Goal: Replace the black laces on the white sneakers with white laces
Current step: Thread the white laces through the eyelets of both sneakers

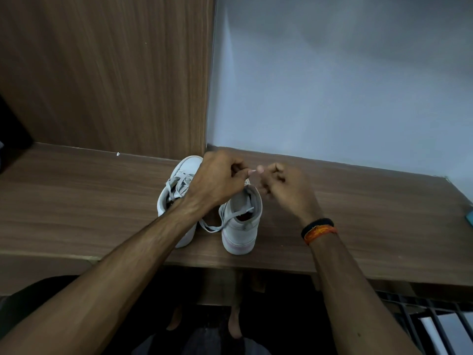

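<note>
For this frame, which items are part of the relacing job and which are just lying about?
Part of the job:
- right sneaker, under both hands
- left sneaker, already laced in white
- white lace, loop trailing between the shoes
- left hand, right hand, fingers curled at the lace

Lying about:
- teal object at the desk's right edge
- wristbands
</note>
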